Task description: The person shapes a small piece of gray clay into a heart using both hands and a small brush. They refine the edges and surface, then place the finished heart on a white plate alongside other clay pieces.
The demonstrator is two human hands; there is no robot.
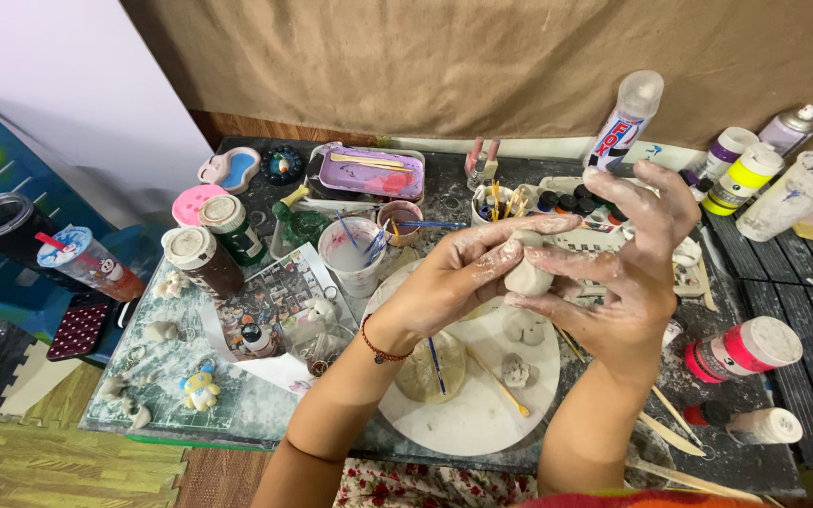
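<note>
Both sets of fingers are pinched narrow round a pale lump of clay (527,273), held up in the air: the left hand (454,282) wraps it from nine o'clock, thumb laid over the top, and the right hand (632,273) cups it from three o'clock. At six o'clock below the lump lies a white round board (482,414) with small clay bits and a blue-handled tool (436,365). At nine o'clock stands a cup of brushes (350,256)

low table (764,452) | round white board (468,414) | paint bottles (741,348) | cups (350,254) | clay figures (199,388)
</note>
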